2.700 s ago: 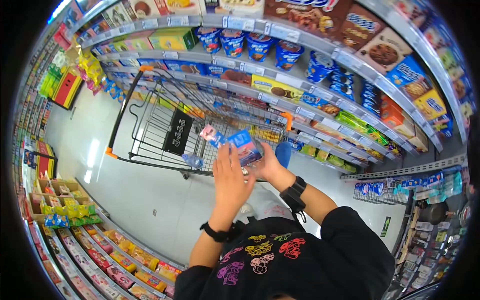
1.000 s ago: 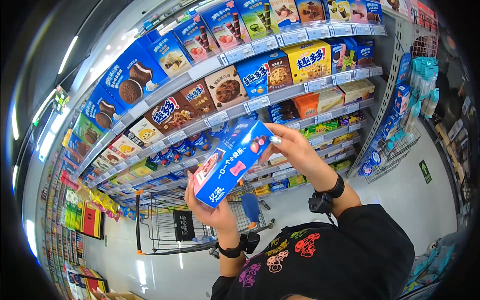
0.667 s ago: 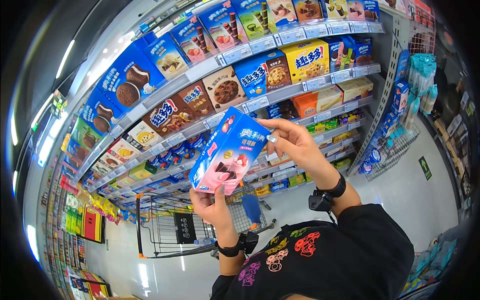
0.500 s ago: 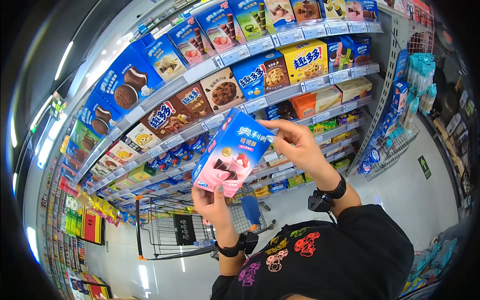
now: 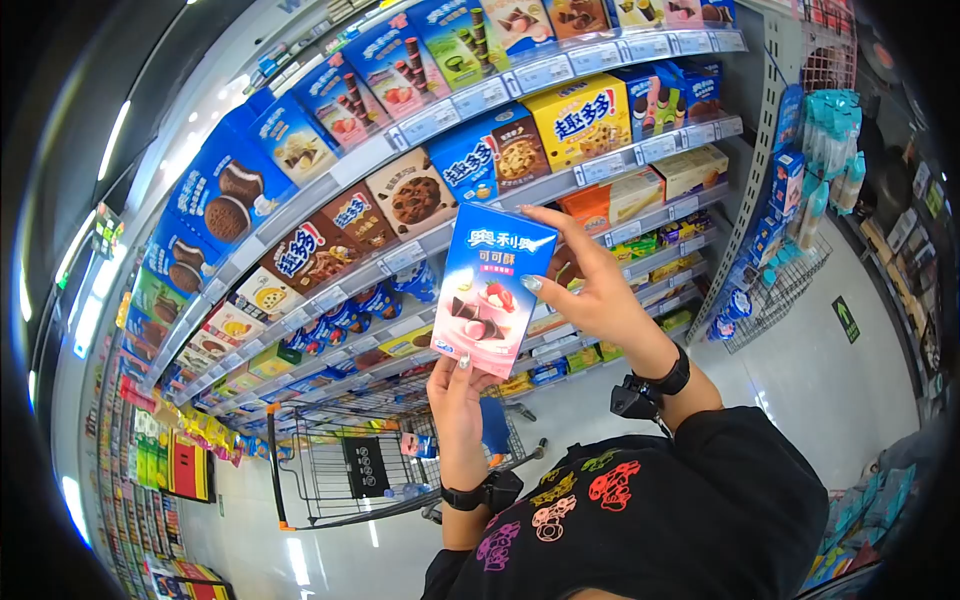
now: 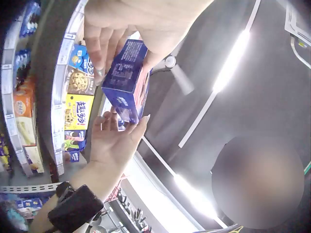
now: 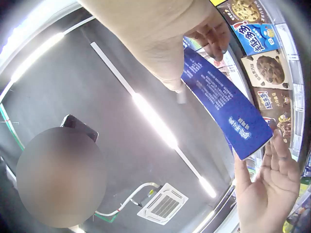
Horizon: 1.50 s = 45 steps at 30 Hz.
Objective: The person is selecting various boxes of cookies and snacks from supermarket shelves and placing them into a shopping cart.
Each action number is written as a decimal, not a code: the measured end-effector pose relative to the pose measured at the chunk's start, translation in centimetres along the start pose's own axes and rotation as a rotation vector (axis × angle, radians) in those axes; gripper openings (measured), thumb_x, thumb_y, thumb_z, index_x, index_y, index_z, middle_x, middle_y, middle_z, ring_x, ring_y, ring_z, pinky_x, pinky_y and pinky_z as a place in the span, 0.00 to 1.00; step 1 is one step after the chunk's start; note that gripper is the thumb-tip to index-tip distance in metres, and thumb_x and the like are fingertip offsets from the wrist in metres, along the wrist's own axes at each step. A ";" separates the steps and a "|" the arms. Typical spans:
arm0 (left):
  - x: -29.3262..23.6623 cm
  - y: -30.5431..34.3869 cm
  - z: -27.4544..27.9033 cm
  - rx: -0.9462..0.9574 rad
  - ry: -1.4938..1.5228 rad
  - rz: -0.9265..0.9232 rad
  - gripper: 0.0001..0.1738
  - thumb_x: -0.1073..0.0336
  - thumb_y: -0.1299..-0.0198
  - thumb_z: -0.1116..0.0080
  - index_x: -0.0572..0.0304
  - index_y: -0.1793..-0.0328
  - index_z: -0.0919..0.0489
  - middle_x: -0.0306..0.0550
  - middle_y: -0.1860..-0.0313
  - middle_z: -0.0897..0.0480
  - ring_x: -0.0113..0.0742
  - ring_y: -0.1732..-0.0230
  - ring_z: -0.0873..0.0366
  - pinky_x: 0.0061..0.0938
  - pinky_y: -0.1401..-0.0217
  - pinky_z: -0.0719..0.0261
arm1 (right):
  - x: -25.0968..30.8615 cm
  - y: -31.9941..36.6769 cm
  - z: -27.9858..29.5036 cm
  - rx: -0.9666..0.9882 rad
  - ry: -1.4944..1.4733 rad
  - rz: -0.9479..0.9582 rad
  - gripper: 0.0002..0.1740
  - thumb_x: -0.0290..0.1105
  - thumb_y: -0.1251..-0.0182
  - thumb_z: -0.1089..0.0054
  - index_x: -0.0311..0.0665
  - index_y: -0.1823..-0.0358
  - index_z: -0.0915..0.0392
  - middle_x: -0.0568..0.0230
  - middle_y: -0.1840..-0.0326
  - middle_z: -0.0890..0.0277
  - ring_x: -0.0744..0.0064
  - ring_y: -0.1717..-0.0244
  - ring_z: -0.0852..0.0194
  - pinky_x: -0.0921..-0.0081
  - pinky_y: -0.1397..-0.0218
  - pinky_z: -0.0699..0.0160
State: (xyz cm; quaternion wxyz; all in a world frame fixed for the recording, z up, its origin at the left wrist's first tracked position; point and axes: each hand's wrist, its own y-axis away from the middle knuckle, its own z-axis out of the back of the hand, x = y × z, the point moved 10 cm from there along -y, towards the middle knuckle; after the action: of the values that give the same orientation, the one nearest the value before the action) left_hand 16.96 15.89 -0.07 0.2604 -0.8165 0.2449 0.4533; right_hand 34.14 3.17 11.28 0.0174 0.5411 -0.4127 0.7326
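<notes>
Both hands hold up a blue and pink snack box, its printed front facing the head camera. At the bottom edge the left hand pinches it, thumb on the front. The right hand grips the upper right side between thumb and fingers. In the left wrist view the box shows a dark blue side between the left hand and the right hand. The right wrist view shows a blue side of the box, with the right hand and left hand at opposite ends.
Shelves of boxed biscuits curve behind the box. Below them stands a wire shopping cart holding a small pink and blue box and a bottle. A wire rack with hanging packets is at the right.
The box came up from over the cart to before the shelves and was turned from its blue side to its front. Lately it shifted right and became more upright, the left hand moving with it.
</notes>
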 end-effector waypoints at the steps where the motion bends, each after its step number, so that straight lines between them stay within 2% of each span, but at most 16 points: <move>1: 0.3 -0.2 -0.6 0.013 0.003 -0.008 0.18 0.63 0.35 0.43 0.70 0.45 0.25 0.52 0.57 0.16 0.40 0.61 0.15 0.33 0.57 0.16 | -0.1 0.1 0.7 -0.015 -0.029 -0.006 0.35 0.25 0.39 0.39 0.42 0.30 0.39 0.65 0.50 0.26 0.86 0.62 0.28 0.85 0.62 0.28; 2: 0.7 -0.3 -1.3 0.026 0.007 -0.016 0.17 0.63 0.35 0.42 0.70 0.46 0.24 0.52 0.57 0.16 0.40 0.60 0.15 0.33 0.57 0.16 | -0.6 0.1 1.3 -0.008 -0.063 -0.018 0.35 0.27 0.38 0.39 0.42 0.30 0.42 0.65 0.49 0.26 0.84 0.57 0.26 0.85 0.63 0.27; 6: 2.4 -1.3 -4.1 0.155 0.037 -0.096 0.24 0.56 0.34 0.45 0.72 0.44 0.27 0.53 0.54 0.17 0.42 0.57 0.16 0.35 0.56 0.18 | -2.9 -0.1 5.7 -0.157 -0.208 -0.018 0.28 0.35 0.34 0.38 0.38 0.36 0.38 0.60 0.59 0.21 0.76 0.69 0.19 0.81 0.71 0.23; 9: 2.8 -1.7 -7.6 0.241 0.112 -0.231 0.23 0.55 0.34 0.45 0.71 0.45 0.26 0.52 0.54 0.17 0.41 0.58 0.17 0.34 0.55 0.18 | -7.1 0.3 6.8 -0.016 -0.421 -0.358 0.27 0.37 0.33 0.40 0.37 0.37 0.38 0.61 0.68 0.21 0.76 0.77 0.20 0.81 0.78 0.23; 10: 3.1 -2.1 -7.8 0.133 0.182 -0.231 0.14 0.60 0.35 0.41 0.66 0.59 0.19 0.49 0.61 0.15 0.40 0.63 0.16 0.36 0.61 0.17 | -8.3 0.5 7.3 -0.043 -0.456 -0.382 0.23 0.42 0.31 0.42 0.36 0.42 0.35 0.62 0.74 0.22 0.74 0.83 0.22 0.81 0.83 0.25; 17: 5.1 -2.9 -14.3 0.225 0.203 -0.226 0.15 0.59 0.34 0.43 0.67 0.63 0.20 0.52 0.70 0.16 0.41 0.71 0.17 0.37 0.67 0.16 | -13.9 1.9 9.6 -0.068 -0.748 -0.609 0.20 0.48 0.30 0.48 0.39 0.49 0.31 0.64 0.73 0.21 0.76 0.82 0.21 0.83 0.83 0.25; 18: 5.3 -2.9 -14.8 0.218 0.208 -0.230 0.15 0.60 0.33 0.45 0.67 0.64 0.20 0.53 0.72 0.16 0.41 0.71 0.17 0.36 0.66 0.16 | -14.3 2.0 10.0 -0.069 -0.750 -0.626 0.20 0.48 0.29 0.49 0.41 0.49 0.31 0.65 0.74 0.21 0.77 0.82 0.22 0.83 0.83 0.26; 21: 6.2 -3.0 -15.9 0.233 0.185 -0.226 0.17 0.59 0.32 0.48 0.68 0.64 0.20 0.52 0.71 0.16 0.41 0.71 0.17 0.36 0.65 0.17 | -16.3 2.6 11.1 0.009 -0.724 -0.684 0.23 0.49 0.29 0.49 0.41 0.42 0.29 0.61 0.55 0.17 0.71 0.59 0.16 0.69 0.59 0.16; 24: 7.4 -3.0 -15.3 0.091 0.097 -0.238 0.23 0.51 0.30 0.53 0.67 0.63 0.23 0.48 0.69 0.18 0.39 0.68 0.20 0.33 0.62 0.22 | -17.0 2.8 12.1 -0.003 -0.794 -0.648 0.22 0.48 0.28 0.50 0.42 0.42 0.29 0.63 0.50 0.19 0.71 0.55 0.17 0.68 0.58 0.16; 26: 7.3 -3.2 -15.3 0.046 0.085 -0.301 0.26 0.48 0.29 0.57 0.67 0.64 0.23 0.48 0.66 0.18 0.39 0.66 0.20 0.33 0.60 0.23 | -15.4 2.8 12.5 -0.074 -0.825 -0.646 0.19 0.47 0.30 0.48 0.44 0.45 0.31 0.69 0.72 0.22 0.79 0.77 0.27 0.81 0.74 0.32; 28: 7.4 -3.8 -15.3 0.064 0.032 -0.326 0.29 0.44 0.28 0.63 0.63 0.64 0.25 0.49 0.60 0.18 0.39 0.65 0.19 0.33 0.61 0.21 | -15.3 3.1 13.4 -0.133 -0.814 -0.608 0.20 0.46 0.30 0.48 0.44 0.43 0.33 0.69 0.68 0.21 0.79 0.76 0.27 0.80 0.72 0.32; 31: 9.4 -4.5 -15.7 0.192 0.236 -0.144 0.24 0.47 0.29 0.58 0.63 0.61 0.27 0.51 0.56 0.21 0.42 0.62 0.18 0.37 0.62 0.16 | -15.2 3.6 15.6 -0.227 -0.790 -0.522 0.23 0.44 0.30 0.47 0.42 0.39 0.37 0.70 0.64 0.22 0.81 0.74 0.27 0.80 0.71 0.31; 36: 11.6 -4.8 -18.0 0.196 0.083 0.097 0.17 0.54 0.30 0.53 0.61 0.49 0.30 0.50 0.57 0.19 0.35 0.60 0.18 0.24 0.66 0.18 | -14.2 4.0 19.5 -0.382 -0.568 -0.360 0.27 0.35 0.32 0.41 0.37 0.36 0.39 0.70 0.69 0.23 0.84 0.73 0.28 0.85 0.70 0.34; 39: 13.5 -5.3 -17.6 0.235 -0.150 0.122 0.18 0.64 0.34 0.44 0.63 0.43 0.31 0.49 0.56 0.19 0.32 0.56 0.19 0.23 0.60 0.19 | -12.1 3.8 20.6 -0.409 -0.431 -0.226 0.29 0.27 0.36 0.37 0.34 0.36 0.39 0.68 0.71 0.23 0.85 0.70 0.27 0.87 0.66 0.33; 40: 13.5 -5.0 -18.2 0.283 -0.126 0.155 0.25 0.71 0.40 0.38 0.65 0.37 0.32 0.50 0.53 0.18 0.30 0.53 0.20 0.21 0.55 0.21 | -11.4 3.7 20.4 -0.409 -0.423 -0.194 0.29 0.26 0.36 0.37 0.34 0.36 0.39 0.68 0.71 0.22 0.85 0.69 0.27 0.87 0.65 0.32; 45: 11.3 -5.0 -16.9 0.272 -0.175 0.021 0.30 0.70 0.41 0.37 0.69 0.34 0.34 0.52 0.48 0.19 0.33 0.49 0.21 0.26 0.46 0.24 | -10.1 2.8 17.9 -0.361 -0.420 -0.176 0.28 0.25 0.36 0.37 0.33 0.36 0.36 0.65 0.64 0.20 0.84 0.63 0.25 0.85 0.59 0.28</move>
State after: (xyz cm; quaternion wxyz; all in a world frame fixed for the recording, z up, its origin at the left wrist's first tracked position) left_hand 35.81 6.84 -1.21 0.3841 -0.7285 0.2888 0.4882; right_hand 50.91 -5.63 2.83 0.0912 0.7026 -0.4825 0.5150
